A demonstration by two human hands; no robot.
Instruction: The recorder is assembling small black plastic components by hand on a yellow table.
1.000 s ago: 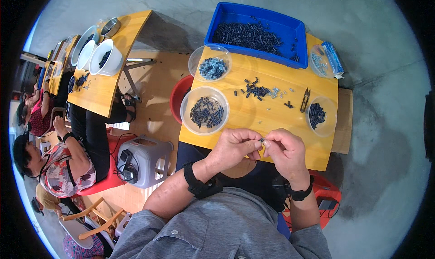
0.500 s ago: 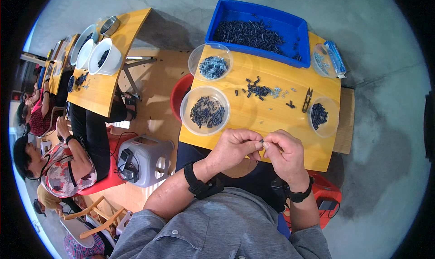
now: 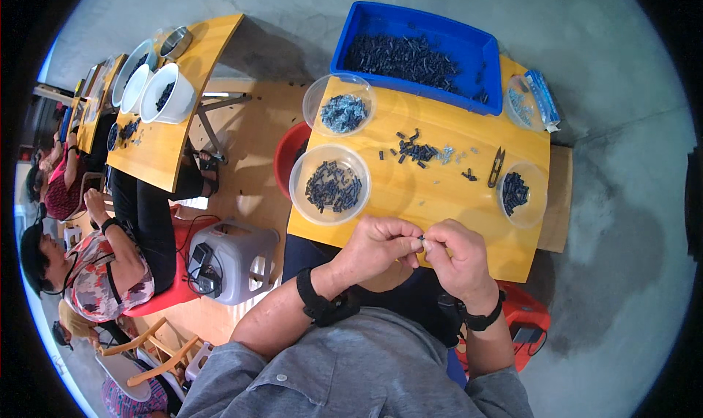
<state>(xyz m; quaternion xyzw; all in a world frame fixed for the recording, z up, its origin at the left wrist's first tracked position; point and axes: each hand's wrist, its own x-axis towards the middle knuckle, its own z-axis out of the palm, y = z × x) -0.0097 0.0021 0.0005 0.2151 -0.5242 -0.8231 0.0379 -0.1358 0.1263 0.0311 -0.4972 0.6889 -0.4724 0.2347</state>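
My left hand (image 3: pixel 377 249) and my right hand (image 3: pixel 459 255) meet fingertip to fingertip over the near edge of the yellow table (image 3: pixel 395 206). Thumbs and forefingers of both pinch a small dark piece (image 3: pixel 422 237), mostly covered by the fingers. Beyond them lies a loose pile of short black plastic pieces (image 3: pixel 419 151), with small clear bits (image 3: pixel 446 154) beside it. A round clear tub (image 3: pixel 294 187) of black pieces stands left of my hands, and a smaller clear tub (image 3: pixel 538 211) of black pieces to the right.
At the table's back sits a blue tray (image 3: pixel 483 52) of black pieces. Thread snips (image 3: pixel 496 167) lie at the right. Another tub (image 3: pixel 311 96) holds pale bluish bits; a red bucket (image 3: pixel 284 158) is below the left edge. A co-worker (image 3: pixel 110 264) sits at another table (image 3: pixel 198 66).
My joined hands have shifted slightly down, nearer to my body, still pinching the small dark piece. On the left, the co-worker's raised hand has moved a little.
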